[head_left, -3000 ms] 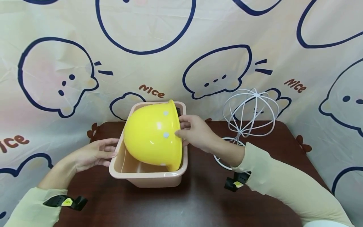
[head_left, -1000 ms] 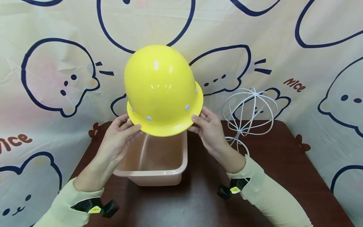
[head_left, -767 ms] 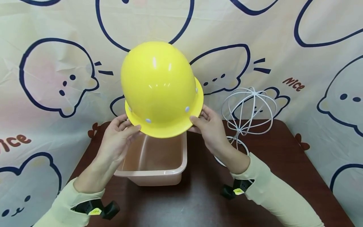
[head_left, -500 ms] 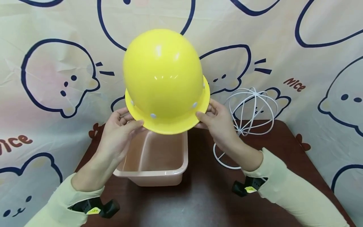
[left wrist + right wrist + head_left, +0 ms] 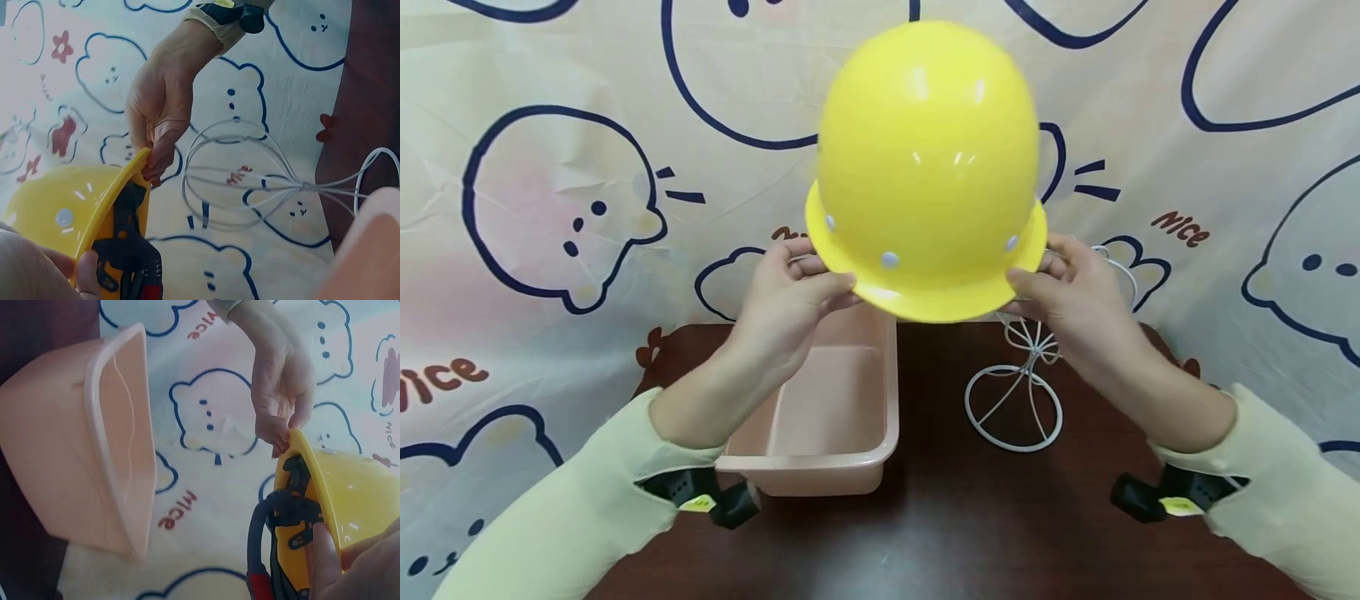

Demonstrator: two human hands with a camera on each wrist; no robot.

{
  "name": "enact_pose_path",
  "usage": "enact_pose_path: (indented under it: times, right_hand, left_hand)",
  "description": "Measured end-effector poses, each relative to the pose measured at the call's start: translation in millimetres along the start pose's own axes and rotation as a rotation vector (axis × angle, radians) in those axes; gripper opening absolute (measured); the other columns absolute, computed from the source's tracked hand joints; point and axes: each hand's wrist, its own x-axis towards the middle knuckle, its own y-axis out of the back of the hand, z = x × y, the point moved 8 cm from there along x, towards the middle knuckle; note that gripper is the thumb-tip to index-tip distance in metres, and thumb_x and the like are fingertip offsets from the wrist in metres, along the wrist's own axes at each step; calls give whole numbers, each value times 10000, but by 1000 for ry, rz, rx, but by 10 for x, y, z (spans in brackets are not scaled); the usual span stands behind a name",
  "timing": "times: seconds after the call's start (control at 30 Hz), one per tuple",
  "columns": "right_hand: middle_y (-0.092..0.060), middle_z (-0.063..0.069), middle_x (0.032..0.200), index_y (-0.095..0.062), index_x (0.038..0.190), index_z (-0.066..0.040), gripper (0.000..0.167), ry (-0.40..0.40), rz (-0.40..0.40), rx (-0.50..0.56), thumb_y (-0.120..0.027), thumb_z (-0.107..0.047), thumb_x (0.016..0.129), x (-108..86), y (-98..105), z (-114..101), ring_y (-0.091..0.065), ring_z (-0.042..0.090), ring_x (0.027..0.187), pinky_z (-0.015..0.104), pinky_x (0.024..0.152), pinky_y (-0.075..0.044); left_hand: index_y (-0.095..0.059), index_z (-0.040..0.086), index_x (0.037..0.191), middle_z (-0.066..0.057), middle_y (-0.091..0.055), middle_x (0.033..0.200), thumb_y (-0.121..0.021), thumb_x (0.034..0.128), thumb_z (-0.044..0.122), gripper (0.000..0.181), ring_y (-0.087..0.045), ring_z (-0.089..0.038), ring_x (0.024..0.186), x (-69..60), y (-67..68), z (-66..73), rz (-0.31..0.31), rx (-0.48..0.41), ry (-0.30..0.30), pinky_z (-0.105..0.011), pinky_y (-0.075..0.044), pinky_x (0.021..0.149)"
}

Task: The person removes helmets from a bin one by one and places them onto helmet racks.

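A yellow hard hat (image 5: 928, 158) is held up in the air, crown upward, in the head view. My left hand (image 5: 782, 304) pinches its brim on the left side, thumb on top. On the opposite side my right hand (image 5: 1078, 292) grips the brim the same way. Both wrist views show the dark inner straps (image 5: 297, 506) of the hat, with a red part on them. A white wire stand (image 5: 1015, 408) is on the table below and behind my right hand; its rounded top is mostly hidden by the hat and hand.
A pink plastic bin (image 5: 831, 400) stands on the dark brown table (image 5: 940, 517), left of the wire stand and under my left hand. It has nothing visible inside. A patterned cloth (image 5: 587, 358) hangs behind the table.
Three seconds ago the hard hat lay in the bin, with my left hand at the bin's rim. Both hands have since lifted it out, and it has moved up and right toward the stand.
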Motion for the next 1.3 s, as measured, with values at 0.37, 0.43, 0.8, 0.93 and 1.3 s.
enact_pose_path:
  times: [0.37,0.43,0.8,0.93,1.3]
  right_hand:
    - [-709,13,1160,-457,1381,-69,452,61,40,71,-662,-38,979,-127,746,-6,-690,130,987,236,757,-607]
    - [-705,-20,1167,-429,1431,-74,530,34,71,40,-688,-74,969,-150,868,20,-688,109,991,226,750,-605]
    - [-729,-131,1071,-483,1335,-157,439,-75,162,-55,-714,-142,961,-222,1296,292,-680,50,928,182,715,-586]
    - [-744,-100,1085,-490,1292,-134,372,-77,95,52,-677,-72,977,-215,1364,452,-707,63,920,214,725,-605]
    - [-754,-58,1099,-481,1287,-103,334,-72,52,135,-622,-18,997,-296,1415,675,-722,82,938,250,739,-616]
  left_hand:
    - [-451,-52,1298,-141,-608,1008,-629,860,-208,498,-687,-210,814,183,-699,-40,-53,-50,-10,-320,-628,775]
    - [-442,-40,1289,-138,-597,999,-632,863,-208,496,-693,-224,815,213,-802,-82,-67,-63,2,-323,-629,775]
    - [-457,23,1270,-151,-647,1029,-668,886,-156,474,-745,-309,933,327,-1177,-476,-132,-48,99,-318,-624,798]
    - [-462,30,1255,-124,-635,969,-675,874,-167,479,-746,-282,874,352,-1217,-627,-120,-42,122,-321,-628,780]
    - [-465,24,1200,-104,-591,908,-660,844,-213,470,-690,-197,710,377,-1283,-901,-121,-52,135,-311,-634,709]
